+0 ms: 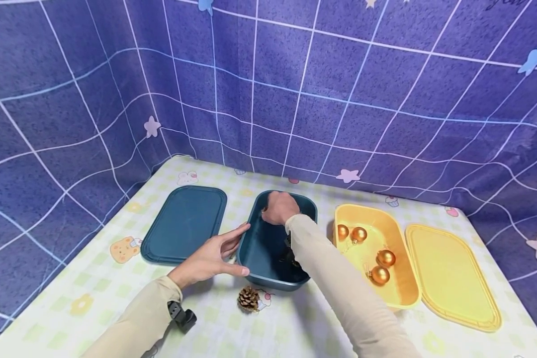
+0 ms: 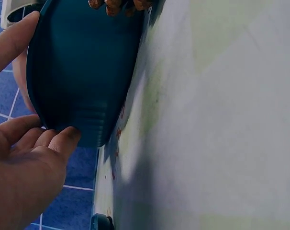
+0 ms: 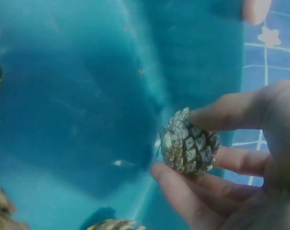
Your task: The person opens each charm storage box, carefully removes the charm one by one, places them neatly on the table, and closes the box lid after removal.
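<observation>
My right hand [image 1: 281,209] is inside the dark blue box [image 1: 261,248], near its far end. Between thumb and fingers it pinches a pine cone [image 3: 190,143], seen in the right wrist view against the box's wall. Other pine cones [image 3: 118,225] show at the lower edge of that view, lower in the box. My left hand [image 1: 212,258] rests on the box's left side, thumb at the near corner and fingers spread along the rim. Another pine cone [image 1: 248,299] lies on the cloth in front of the box.
A dark blue lid [image 1: 185,223] lies left of the box. To the right stands a yellow box [image 1: 400,283] holding several gold ball ornaments [image 1: 359,234], with a yellow lid [image 1: 452,276] beyond it. A blue grid-patterned curtain [image 1: 295,99] hangs behind the table.
</observation>
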Demonstrator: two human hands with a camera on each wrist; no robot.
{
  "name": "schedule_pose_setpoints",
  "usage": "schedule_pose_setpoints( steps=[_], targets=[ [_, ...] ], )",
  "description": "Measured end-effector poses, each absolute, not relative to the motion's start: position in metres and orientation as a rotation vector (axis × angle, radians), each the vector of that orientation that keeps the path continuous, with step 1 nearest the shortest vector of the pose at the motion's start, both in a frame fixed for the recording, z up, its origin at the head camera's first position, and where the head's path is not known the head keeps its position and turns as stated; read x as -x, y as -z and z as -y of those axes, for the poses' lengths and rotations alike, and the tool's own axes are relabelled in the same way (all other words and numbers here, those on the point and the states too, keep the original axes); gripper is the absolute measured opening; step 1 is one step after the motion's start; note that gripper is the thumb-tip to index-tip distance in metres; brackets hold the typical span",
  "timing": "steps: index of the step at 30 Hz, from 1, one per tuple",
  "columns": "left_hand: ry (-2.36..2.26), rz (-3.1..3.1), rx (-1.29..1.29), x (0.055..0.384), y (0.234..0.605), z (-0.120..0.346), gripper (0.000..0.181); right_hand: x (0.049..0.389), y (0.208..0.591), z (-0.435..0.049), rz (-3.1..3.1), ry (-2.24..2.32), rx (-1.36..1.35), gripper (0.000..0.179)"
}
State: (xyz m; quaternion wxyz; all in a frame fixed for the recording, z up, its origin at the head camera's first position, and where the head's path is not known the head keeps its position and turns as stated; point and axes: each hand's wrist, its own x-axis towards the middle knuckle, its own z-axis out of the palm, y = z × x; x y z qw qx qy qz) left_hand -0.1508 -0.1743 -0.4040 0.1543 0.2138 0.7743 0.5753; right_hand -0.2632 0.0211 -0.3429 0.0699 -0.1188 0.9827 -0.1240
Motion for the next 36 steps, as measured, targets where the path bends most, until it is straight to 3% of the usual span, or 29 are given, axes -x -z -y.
schedule_pose_setpoints(
  steps=[3, 7, 13, 24, 36],
  targets=[
    [-1.642, -2.219, -0.609, 0.151, 0.404, 0.174, 0.105, 0.259, 0.337, -0.025, -2.947, 0.379, 0.470, 0.027],
    [-1.647, -2.218, -0.597, 0.151, 0.403, 0.176, 0.105, 0.252, 0.326, -0.030, -2.937, 0.415, 0.598, 0.014],
    [-1.642, -2.218, -0.590, 0.151, 0.402, 0.177, 0.105, 0.233, 0.313, -0.039, -2.903, 0.445, 0.754, 0.033],
    [-1.636, -2.216, -0.590, 0.150, 0.403, 0.175, 0.105, 0.185, 0.304, -0.059, -2.967, 0.537, 1.097, 0.032],
    [-1.654, -2.216, -0.586, 0.150, 0.403, 0.176, 0.106, 0.130, 0.306, -0.084, -2.948, 0.822, 1.196, 0.032]
  ],
)
